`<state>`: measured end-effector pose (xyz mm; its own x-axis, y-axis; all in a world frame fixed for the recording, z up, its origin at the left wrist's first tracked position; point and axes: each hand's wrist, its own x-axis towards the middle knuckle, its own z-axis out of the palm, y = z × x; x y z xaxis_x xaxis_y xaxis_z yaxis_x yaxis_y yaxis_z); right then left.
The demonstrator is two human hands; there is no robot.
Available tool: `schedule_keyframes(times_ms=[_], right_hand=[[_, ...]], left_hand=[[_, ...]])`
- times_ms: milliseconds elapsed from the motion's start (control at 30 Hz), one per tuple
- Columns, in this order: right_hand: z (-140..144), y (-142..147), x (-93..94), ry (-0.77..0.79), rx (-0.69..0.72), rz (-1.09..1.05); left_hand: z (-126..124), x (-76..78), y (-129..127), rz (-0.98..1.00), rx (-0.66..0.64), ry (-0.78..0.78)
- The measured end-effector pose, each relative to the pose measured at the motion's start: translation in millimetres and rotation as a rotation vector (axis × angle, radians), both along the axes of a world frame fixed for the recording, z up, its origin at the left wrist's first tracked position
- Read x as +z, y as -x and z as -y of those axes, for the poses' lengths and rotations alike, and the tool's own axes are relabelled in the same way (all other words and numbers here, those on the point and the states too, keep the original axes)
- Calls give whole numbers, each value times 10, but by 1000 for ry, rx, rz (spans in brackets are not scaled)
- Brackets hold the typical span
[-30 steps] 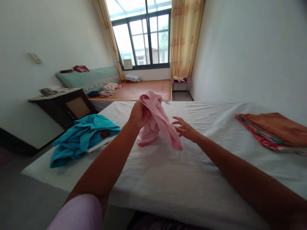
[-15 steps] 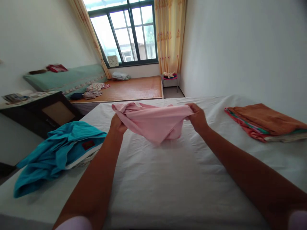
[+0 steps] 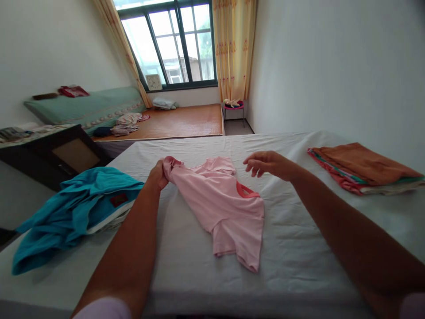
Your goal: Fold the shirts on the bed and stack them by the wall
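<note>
A pink T-shirt [image 3: 212, 195] with a red neckband lies loosely spread on the white bed sheet [image 3: 199, 279]. Its neck opening faces right and one sleeve points toward me. My left hand [image 3: 160, 174] is closed on the gathered left end of the shirt, holding it slightly raised. Above the sheet, to the right of the shirt, hovers my right hand [image 3: 270, 165], its fingers apart and nothing in them.
On the left of the bed lies a crumpled blue garment [image 3: 86, 204]. Folded clothes [image 3: 368, 166], brown on top, are stacked at the right. Beyond stand a dark cabinet [image 3: 63, 153] and another bed with a brown mat [image 3: 189, 119].
The pink T-shirt, held up between both hands before, now lies lowered on the sheet with its neckband showing. My right hand has let go of it; my left still grips it.
</note>
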<state>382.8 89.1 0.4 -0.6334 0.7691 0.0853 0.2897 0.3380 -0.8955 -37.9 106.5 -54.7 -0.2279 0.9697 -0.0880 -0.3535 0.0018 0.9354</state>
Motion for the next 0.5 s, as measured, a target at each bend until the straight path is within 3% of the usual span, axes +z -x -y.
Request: schedule_keyframes(times_ms=[67, 100, 233, 300, 400, 500], right_hand=[[-211, 148, -325, -144, -289, 97], [-279, 234, -472, -236, -353, 176], [-298, 588, -827, -513, -288, 481], [-249, 706, -868, -592, -229, 552], [-262, 717, -833, -571, -162, 506], [-418, 509, -730, -583, -325, 352]], left_hand=[[68, 44, 17, -38, -62, 59], [108, 61, 18, -87, -107, 85], [247, 72, -4, -351, -381, 89], [278, 50, -8, -401, -474, 81], [271, 15, 10, -456, -446, 106], [223, 30, -9, -483, -318, 113]])
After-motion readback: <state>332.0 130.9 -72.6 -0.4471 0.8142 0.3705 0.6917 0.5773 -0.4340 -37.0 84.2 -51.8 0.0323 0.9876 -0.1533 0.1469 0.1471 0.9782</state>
